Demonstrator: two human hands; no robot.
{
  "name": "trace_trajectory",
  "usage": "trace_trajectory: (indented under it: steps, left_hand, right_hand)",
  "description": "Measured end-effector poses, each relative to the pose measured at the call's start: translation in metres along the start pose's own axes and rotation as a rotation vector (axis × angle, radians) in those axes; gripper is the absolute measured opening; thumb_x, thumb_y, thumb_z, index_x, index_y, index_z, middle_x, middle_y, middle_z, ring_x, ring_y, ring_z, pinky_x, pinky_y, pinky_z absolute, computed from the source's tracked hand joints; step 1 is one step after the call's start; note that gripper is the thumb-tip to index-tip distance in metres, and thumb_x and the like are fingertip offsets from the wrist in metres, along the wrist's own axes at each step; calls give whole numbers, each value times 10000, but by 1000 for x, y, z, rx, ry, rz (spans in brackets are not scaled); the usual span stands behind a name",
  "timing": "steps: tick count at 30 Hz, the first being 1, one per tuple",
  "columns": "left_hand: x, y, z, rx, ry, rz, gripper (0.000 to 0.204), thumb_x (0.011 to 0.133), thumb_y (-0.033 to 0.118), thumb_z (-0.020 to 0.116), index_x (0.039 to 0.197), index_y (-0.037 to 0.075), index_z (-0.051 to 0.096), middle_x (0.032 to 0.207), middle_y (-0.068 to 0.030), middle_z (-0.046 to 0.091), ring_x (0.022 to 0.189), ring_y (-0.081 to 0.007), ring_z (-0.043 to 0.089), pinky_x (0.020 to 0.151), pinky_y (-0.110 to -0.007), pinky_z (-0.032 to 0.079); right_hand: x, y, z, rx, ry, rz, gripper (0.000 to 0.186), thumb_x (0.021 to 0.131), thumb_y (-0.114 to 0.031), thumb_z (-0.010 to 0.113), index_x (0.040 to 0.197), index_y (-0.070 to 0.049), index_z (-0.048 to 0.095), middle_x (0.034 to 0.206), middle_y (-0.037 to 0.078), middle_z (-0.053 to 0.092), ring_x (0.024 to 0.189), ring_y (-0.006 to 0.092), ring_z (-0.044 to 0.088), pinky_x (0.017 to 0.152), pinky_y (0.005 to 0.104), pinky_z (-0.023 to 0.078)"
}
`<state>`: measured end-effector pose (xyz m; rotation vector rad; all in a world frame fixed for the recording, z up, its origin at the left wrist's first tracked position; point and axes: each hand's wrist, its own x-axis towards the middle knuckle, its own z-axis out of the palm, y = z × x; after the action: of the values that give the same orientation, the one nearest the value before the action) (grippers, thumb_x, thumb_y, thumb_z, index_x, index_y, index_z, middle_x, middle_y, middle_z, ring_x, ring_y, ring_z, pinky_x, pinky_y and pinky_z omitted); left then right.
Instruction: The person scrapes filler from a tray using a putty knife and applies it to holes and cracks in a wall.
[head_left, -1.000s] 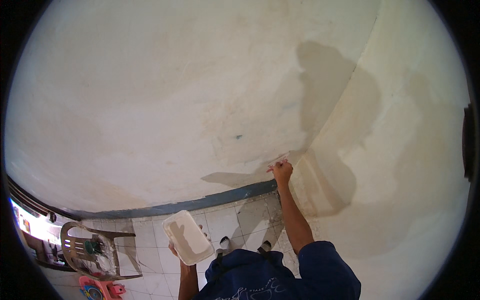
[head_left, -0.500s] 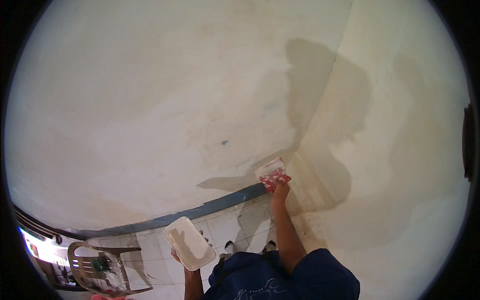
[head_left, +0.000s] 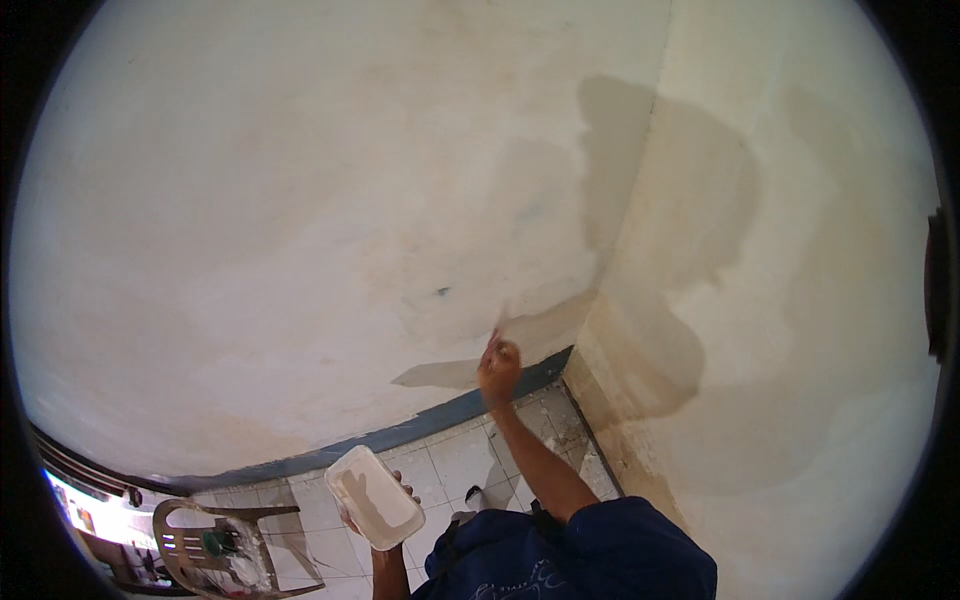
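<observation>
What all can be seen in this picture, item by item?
Wall: two faces meeting at a corner, cream, patchy, filling most of the view.
Skirting band: one, blue-grey, along the wall foot.
Floor tiles: pale, below the wall.
Plastic chair: one, brownish, lower left.
Flat board: one, white, smeared with paste, in the left hand.
Right hand: raised to the wall near the corner; its tool is blurred.
Sleeve: dark blue.

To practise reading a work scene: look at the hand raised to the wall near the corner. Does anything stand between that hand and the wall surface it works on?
Nothing visible does. The right hand is up against the wall just left of the corner, above the blue skirting strip. The left hand holds a white tray lower down, apart from the wall.
</observation>
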<state>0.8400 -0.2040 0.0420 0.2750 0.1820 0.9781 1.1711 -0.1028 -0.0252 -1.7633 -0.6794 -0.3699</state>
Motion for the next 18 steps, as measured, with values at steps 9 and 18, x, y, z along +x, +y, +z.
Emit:
trace_trajectory:
  steps: [9, 18]
  left_hand:
    - [-34, -59, 18, 5, -58, 11, 927, 795, 674, 578, 1493, 148, 270, 1366, -268, 427, 1123, -471, 543, 912, -627, 471]
    - [-106, -108, 51, -14, -1, 36, 911, 799, 677, 575, 1491, 160, 285, 1368, -265, 430, 1142, -478, 530, 916, -639, 466]
  right_hand:
    - [102, 95, -126, -70, 307, 22, 226, 859, -61, 618, 1067, 22, 646, 954, 184, 619, 901, 363, 596, 834, 430, 488]
    - [0, 6, -155, 119, -48, -145, 125, 813, -42, 675, 919, 21, 691, 949, 144, 658, 862, 280, 641, 791, 357, 518]
